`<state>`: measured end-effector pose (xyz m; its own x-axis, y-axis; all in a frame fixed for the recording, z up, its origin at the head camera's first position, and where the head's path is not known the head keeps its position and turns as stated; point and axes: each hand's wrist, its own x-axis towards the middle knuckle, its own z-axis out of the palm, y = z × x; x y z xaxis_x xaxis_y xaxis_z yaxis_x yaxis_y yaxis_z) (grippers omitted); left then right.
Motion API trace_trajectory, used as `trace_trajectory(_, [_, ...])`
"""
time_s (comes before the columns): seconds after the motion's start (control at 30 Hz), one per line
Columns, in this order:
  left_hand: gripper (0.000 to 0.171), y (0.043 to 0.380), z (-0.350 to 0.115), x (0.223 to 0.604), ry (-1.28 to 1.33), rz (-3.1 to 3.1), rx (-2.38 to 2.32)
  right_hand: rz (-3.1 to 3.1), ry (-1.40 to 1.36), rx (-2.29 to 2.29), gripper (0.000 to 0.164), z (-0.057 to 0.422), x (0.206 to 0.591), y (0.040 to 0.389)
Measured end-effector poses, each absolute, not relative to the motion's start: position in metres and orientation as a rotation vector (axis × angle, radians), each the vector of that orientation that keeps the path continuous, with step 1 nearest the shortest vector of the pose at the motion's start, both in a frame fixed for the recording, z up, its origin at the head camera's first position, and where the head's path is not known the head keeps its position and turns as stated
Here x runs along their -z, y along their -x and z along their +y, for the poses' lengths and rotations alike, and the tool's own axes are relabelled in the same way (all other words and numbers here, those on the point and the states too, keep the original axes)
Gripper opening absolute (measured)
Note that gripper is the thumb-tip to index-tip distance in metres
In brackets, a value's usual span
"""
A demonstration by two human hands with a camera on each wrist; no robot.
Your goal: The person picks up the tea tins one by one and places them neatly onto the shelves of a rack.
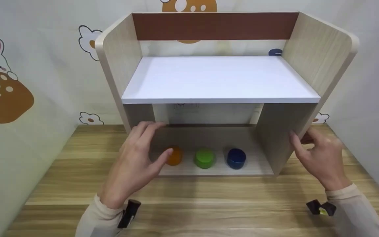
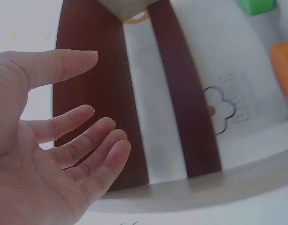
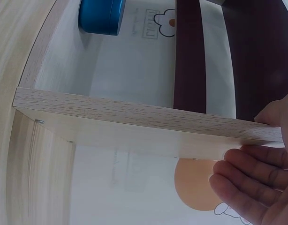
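Observation:
A small tabletop shelf (image 1: 220,100) with wood-look sides and a white middle board stands upright on the table. On its lower board sit an orange round container (image 1: 175,156), a green one (image 1: 204,158) and a dark blue one (image 1: 236,158) in a row. My left hand (image 1: 133,158) hovers by the left front edge, fingers spread and holding nothing; from the head its thumb partly covers the orange container. At the shelf's right side panel, my right hand (image 1: 322,156) grips the front edge, with the thumb (image 3: 270,114) inside and the fingers (image 3: 249,171) outside.
The wood-grain table (image 1: 209,204) extends in front of the shelf. Behind stands a pale wall (image 1: 58,65) printed with flowers and a rabbit. A reddish-brown back rail (image 1: 215,26) spans the shelf's top.

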<state>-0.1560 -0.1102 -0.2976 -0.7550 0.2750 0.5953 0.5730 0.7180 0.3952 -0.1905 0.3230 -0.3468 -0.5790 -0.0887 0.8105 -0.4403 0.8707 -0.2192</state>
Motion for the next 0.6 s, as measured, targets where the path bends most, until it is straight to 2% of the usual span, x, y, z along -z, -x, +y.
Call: trace_trajectory(0.6, [0.056,0.137,-0.156,0.265,0.519,-2.224,0.922,-2.176,-0.364,-0.521,0.018,0.322,0.347,0.190])
